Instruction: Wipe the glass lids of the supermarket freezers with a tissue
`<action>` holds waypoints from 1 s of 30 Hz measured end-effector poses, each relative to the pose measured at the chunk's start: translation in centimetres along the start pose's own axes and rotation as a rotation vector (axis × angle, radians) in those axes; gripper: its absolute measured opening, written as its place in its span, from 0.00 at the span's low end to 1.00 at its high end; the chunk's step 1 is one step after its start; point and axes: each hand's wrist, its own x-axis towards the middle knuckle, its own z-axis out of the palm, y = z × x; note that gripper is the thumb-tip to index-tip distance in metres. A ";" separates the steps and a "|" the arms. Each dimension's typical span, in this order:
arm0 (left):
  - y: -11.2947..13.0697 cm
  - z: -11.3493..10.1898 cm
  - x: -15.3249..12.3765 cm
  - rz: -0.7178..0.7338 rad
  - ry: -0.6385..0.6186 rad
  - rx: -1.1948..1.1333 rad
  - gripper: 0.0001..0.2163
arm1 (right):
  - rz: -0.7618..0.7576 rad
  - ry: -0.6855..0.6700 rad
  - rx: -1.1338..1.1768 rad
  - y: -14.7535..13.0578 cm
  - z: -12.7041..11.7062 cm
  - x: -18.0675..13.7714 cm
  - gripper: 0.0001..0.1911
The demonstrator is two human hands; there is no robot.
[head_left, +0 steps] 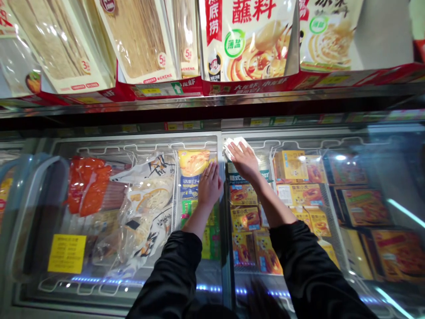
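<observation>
My right hand [244, 160] presses a folded white cloth [235, 142] against the freezer's glass lid, near the top edge and just right of the middle frame. The cloth shows past the fingertips and beside the palm. My left hand [210, 184] lies on the left glass lid [195, 277], close to the frame, with its fingers stretched out and nothing in it. Beneath the glass under that hand are yellow-and-blue food packs [192, 164]. Below my right hand and forearm, boxed frozen foods [244, 219] stand in a wire basket.
Above the freezer runs a shelf edge [159, 104] carrying noodle packs [133, 40] and sauce pouches [247, 44]. A yellow notice [67, 253] is on the left lid. Bagged foods [149, 195] lie under that lid. A curved pale handle [23, 212] stands at the left.
</observation>
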 end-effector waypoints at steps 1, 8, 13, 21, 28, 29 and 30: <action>0.0 0.0 0.0 -0.002 -0.001 0.002 0.29 | 0.003 0.007 -0.001 0.2 0.0 -0.9 0.31; 0.0 0.0 0.0 -0.015 -0.024 0.011 0.26 | 0.206 0.096 -0.005 -0.4 1.1 -2.9 0.33; 0.3 -0.5 0.0 -0.022 -0.041 -0.005 0.26 | 0.074 0.043 0.012 -3.0 2.2 -7.2 0.31; 0.2 -0.9 0.0 -0.001 -0.086 -0.036 0.27 | 0.048 -0.027 0.001 -1.8 2.8 -15.3 0.30; 1.5 -0.8 -1.4 -0.092 -0.113 0.002 0.26 | 0.156 0.040 -0.003 -4.6 4.4 -14.4 0.31; 1.9 -0.9 -2.2 -0.102 -0.113 0.008 0.26 | 0.125 0.028 0.002 -4.8 4.5 -14.9 0.30; 2.3 -1.0 -3.2 -0.110 -0.113 0.014 0.27 | 0.080 0.010 0.008 -4.9 4.6 -15.5 0.29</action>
